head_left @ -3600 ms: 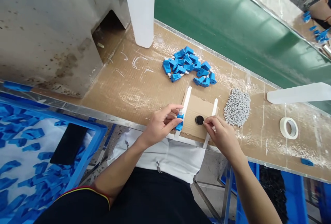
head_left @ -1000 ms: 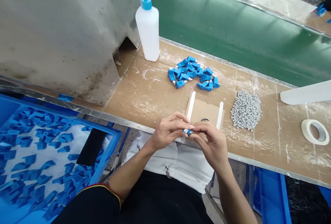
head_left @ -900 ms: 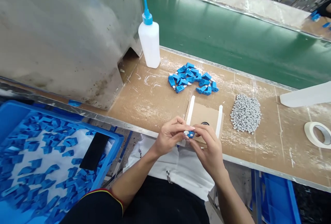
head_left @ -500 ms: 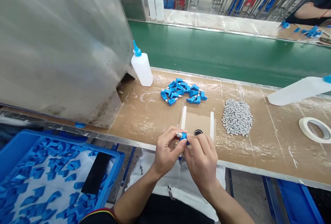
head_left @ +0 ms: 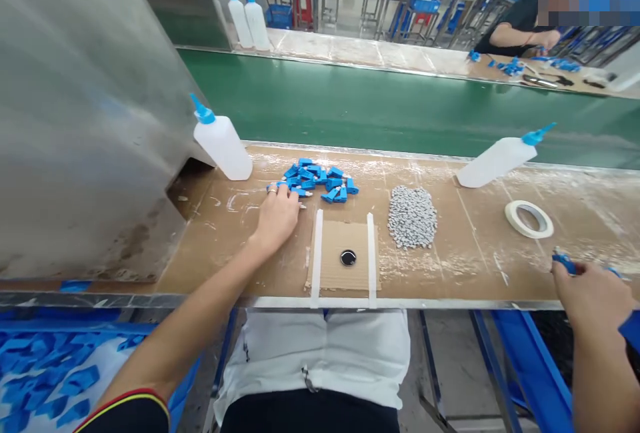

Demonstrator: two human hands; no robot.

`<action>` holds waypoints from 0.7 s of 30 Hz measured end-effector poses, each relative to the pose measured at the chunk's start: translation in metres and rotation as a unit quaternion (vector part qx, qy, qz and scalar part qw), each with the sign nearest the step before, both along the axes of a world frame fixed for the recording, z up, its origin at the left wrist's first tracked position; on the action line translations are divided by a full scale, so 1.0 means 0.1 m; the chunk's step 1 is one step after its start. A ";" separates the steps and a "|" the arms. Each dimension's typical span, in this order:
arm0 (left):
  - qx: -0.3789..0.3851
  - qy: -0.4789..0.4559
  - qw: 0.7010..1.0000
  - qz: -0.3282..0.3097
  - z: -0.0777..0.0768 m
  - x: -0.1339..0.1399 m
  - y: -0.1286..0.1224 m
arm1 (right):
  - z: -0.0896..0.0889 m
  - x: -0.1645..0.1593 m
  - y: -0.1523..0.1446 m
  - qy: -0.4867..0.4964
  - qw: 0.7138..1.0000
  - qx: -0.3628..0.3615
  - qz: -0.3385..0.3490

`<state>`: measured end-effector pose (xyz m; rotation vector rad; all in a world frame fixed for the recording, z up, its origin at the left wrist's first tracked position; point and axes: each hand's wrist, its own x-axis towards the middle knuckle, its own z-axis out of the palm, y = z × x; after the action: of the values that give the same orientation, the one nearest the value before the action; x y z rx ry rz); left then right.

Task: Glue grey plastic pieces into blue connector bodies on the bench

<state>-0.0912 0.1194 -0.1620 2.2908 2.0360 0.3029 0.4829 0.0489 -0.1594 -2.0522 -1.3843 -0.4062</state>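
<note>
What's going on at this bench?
A person is handling small blue plastic parts. Their left hand is at the left edge of a loose pile of blue parts, while the right hand, far to the right, holds a blue part. Between the hands, a small round black dish sits on a cardboard pad, with a heap of grey pellets and a tape roll farther right.

The housing (head_left: 85, 119) at frame left is smooth, dull-sheen metal; the worktop (head_left: 440, 279) at centre is brown cardboard with a glossy, streaked surface. The white bottles (head_left: 225, 148) are smooth translucent plastic, the blue parts (head_left: 333, 184) at frame centre are matt plastic, and the grey granules (head_left: 413, 217) to their right look rough and matt
</note>
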 end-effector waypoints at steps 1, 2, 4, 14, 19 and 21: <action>-0.006 0.018 1.000 -0.009 -0.02 0.01 0.01 | 0.05 0.06 0.07 -0.003 0.999 0.034 -0.035; -0.010 0.025 0.999 -0.021 -0.04 0.00 0.00 | 0.08 0.02 0.12 -0.006 0.995 0.074 -0.062; -0.010 0.014 0.999 -0.046 -0.10 -0.04 -0.05 | 0.07 -0.29 0.13 0.011 0.996 0.091 -0.019; 0.018 -0.337 0.941 0.000 -0.23 -0.27 -0.80 | -0.46 -1.80 -0.04 0.155 0.936 -0.170 0.265; -0.025 -0.556 0.829 0.056 -0.37 0.02 -1.04 | -0.31 -1.71 0.16 0.095 0.921 -0.224 0.304; -0.014 -0.586 0.808 0.060 -0.40 0.06 -1.08 | -0.26 -1.70 0.16 0.074 0.907 -0.228 0.346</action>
<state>-0.0854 0.0118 -0.2021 1.2636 1.4098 1.2750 0.3132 0.0648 -0.1856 -1.6970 -2.1185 0.4066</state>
